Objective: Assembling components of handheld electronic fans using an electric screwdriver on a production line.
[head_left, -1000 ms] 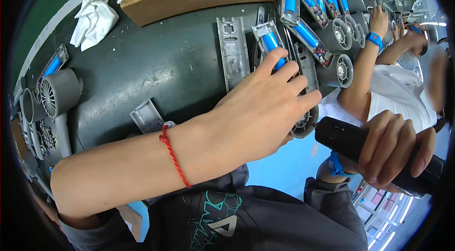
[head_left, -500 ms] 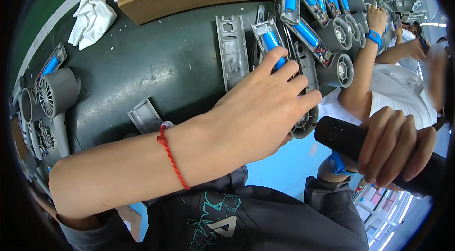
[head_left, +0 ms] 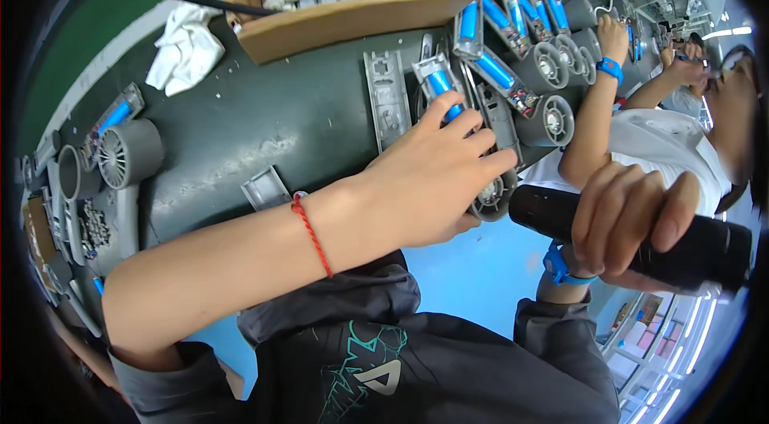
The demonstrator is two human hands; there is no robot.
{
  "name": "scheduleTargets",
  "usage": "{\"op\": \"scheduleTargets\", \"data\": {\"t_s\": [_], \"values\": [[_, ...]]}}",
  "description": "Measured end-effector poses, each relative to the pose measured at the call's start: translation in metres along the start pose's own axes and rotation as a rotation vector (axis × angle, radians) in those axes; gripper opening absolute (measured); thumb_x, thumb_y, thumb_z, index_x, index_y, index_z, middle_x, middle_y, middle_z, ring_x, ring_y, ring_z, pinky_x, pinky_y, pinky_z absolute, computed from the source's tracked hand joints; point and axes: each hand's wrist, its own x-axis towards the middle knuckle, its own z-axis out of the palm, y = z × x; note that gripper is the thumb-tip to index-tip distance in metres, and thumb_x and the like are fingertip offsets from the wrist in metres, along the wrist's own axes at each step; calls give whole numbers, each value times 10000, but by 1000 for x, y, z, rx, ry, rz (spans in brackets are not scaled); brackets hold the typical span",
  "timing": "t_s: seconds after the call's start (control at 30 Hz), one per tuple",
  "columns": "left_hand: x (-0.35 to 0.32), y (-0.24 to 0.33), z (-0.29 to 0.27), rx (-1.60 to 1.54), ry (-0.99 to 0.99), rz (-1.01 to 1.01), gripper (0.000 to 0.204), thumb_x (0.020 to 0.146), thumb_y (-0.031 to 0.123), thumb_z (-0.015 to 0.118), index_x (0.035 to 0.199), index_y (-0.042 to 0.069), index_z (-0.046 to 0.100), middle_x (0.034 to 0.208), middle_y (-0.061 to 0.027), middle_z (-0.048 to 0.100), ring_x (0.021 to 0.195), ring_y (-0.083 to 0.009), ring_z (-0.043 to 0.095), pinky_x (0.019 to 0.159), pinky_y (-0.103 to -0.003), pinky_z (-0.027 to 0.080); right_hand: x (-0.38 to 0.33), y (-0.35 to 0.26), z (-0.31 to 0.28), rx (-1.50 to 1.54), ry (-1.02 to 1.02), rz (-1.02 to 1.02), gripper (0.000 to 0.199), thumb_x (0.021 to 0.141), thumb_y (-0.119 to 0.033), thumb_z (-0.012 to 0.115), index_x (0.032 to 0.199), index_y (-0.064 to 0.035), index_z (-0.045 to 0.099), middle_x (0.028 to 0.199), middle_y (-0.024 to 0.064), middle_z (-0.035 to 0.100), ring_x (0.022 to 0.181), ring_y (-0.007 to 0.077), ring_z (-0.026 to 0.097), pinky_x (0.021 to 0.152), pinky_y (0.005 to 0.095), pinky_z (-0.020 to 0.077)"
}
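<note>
My left hand, with a red cord round its wrist, reaches over a grey handheld fan housing. Its fingers curl round the housing and hide much of it; the round fan end shows below them. A grey half shell with a blue battery lies just beyond the fingertips. To the right, my right hand grips a thick black cylindrical tool held sideways. The tool's blunt end points left toward the fan end, apart from it. A blue band circles my right wrist.
An open cardboard box of small motors stands at the back, near a white cloth. A bare grey shell lies beside my left hand. Fan assemblies line the right; more fan parts stand left. A co-worker's arm is at right.
The whole view has shifted, so more of the motors in the box show. Both hands keep nearly the same hold and place relative to the fan housing and the tool.
</note>
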Motion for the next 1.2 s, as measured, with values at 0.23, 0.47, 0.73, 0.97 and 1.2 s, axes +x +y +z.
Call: {"op": "scheduleTargets", "data": {"t_s": [0.23,0.47,0.73,0.97,1.2], "values": [[27,2,-17,298,-181,108,716,650,279,865,1252,95,524,1062,-64,590,1086,-259,535,1009,-430,353,-46,-48,51,-85,742,-423,456,938,-464,642,962,-47,459,530,23,581,382,95,554,334,203,473],[95,75,-83,-71,-213,-373,668,808,432,770,1182,-24,457,974,-223,681,868,-411,675,716,-445,539,-102,-53,91,137,550,-240,495,985,-429,560,949,64,565,628,171,602,484,254,579,437,371,478],[-106,75,-141,-335,849,-26,556,877,107,652,1380,-25,456,1237,-122,573,1130,-201,577,922,-314,484,-102,-55,115,200,874,-260,774,888,-718,500,942,51,573,576,131,569,432,239,545,417,347,454],[-83,132,-147,547,1213,73,477,946,404,602,1142,-25,535,981,-136,567,798,-220,572,681,-327,481,-96,-35,92,297,744,-100,1174,602,-986,476,1086,82,529,686,122,592,564,140,566,480,225,379],[-9,140,-142,83,304,-285,707,885,160,698,1476,7,342,1214,-188,602,1082,-213,596,891,-336,490,-80,-33,92,278,723,67,1045,716,-876,556,1123,86,512,679,88,580,569,110,543,523,219,402]]}}
